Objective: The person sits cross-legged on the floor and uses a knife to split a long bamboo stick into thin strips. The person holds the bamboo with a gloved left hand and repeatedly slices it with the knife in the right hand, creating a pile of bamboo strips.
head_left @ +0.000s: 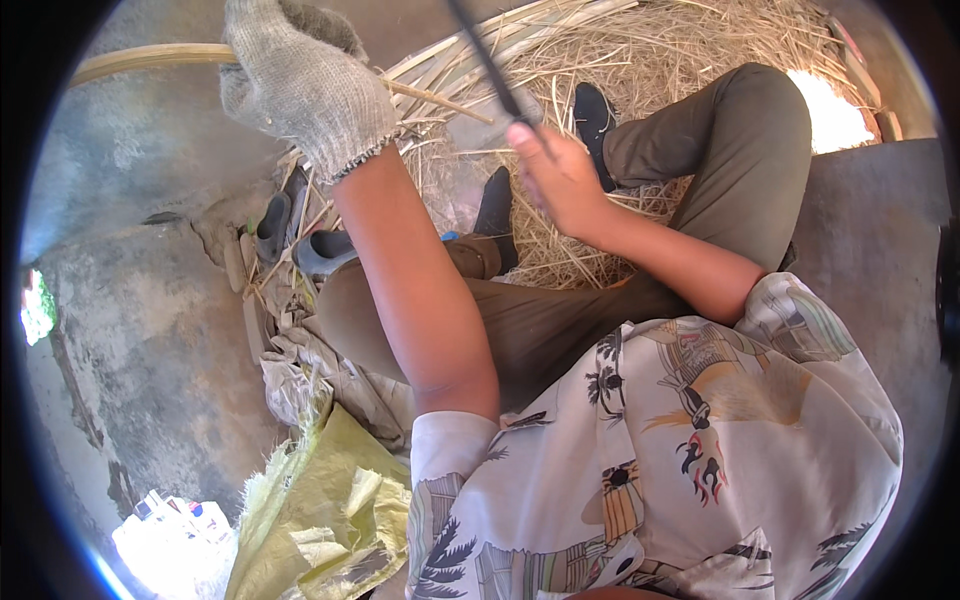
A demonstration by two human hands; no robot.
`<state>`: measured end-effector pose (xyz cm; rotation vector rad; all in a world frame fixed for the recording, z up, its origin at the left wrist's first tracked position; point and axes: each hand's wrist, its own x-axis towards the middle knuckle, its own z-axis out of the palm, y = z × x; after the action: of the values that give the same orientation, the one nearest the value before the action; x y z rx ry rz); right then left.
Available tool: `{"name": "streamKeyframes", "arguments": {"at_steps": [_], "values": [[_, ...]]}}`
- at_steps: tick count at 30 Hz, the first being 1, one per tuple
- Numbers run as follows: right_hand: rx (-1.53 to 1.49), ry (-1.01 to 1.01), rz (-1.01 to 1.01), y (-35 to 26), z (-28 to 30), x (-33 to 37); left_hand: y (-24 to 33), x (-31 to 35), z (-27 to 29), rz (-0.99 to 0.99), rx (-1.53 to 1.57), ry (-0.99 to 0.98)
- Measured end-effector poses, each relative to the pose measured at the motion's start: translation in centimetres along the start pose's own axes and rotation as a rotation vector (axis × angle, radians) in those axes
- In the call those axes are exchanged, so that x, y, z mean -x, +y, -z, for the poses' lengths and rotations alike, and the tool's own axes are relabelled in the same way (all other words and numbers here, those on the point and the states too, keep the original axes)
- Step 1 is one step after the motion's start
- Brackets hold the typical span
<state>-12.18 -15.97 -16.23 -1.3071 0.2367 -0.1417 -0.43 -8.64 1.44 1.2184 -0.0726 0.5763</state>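
My left hand (pixel 300 85), in a grey knitted glove, is closed around a pale bamboo strip (pixel 150 60). The strip bends out past the glove on the left, and a thinner end points to the right. Bare and closed, my right hand (pixel 565 185) grips a long, dark, narrow knife (pixel 485 60) that slants up and to the left, its far end cut off by the top edge. The knife is apart from the strip. Its handle is mostly hidden in my fist.
Straw-like shavings (pixel 640 50) cover the floor ahead, around my dark-socked feet (pixel 595 120). Grey slip-on shoes (pixel 325 250) stand left of my knee. A torn yellow woven sack (pixel 320 510) lies at lower left, beside a concrete wall (pixel 150 370).
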Motion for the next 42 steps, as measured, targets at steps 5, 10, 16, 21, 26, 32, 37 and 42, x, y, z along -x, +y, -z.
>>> {"name": "streamKeyframes", "arguments": {"at_steps": [5, 10, 16, 21, 26, 32, 37, 42], "values": [[0.204, -0.116, 0.003, 0.1, -0.1, -0.4, 0.1, 0.9, -0.1, 0.005, -0.020, 0.006], [-0.186, 0.020, 0.202, -0.4, -0.1, 0.9, 0.8, 1.6, -0.1, 0.005, -0.053, -0.023], [0.506, -0.053, -0.343, 3.2, 2.9, -0.8, 0.8, 0.9, 0.2, 0.051, -0.033, -0.017], [-0.085, 0.059, 0.173, -3.8, -0.1, 0.6, 0.3, 0.8, 0.6, 0.000, -0.004, -0.035], [0.286, -0.137, -0.081, -0.3, -0.4, 0.7, -0.1, 1.2, -0.3, 0.021, -0.003, 0.028], [0.153, -0.048, 0.163, -5.2, 0.6, 1.0, 0.1, 0.4, 1.0, 0.034, 0.047, 0.069], [0.108, -0.108, 0.216, 0.6, 0.2, 0.1, -0.1, 0.9, 0.0, 0.033, 0.048, 0.040], [0.287, -0.156, -0.162, 0.2, 0.6, -1.3, 0.4, 0.9, 0.5, 0.062, 0.018, 0.137]]}}
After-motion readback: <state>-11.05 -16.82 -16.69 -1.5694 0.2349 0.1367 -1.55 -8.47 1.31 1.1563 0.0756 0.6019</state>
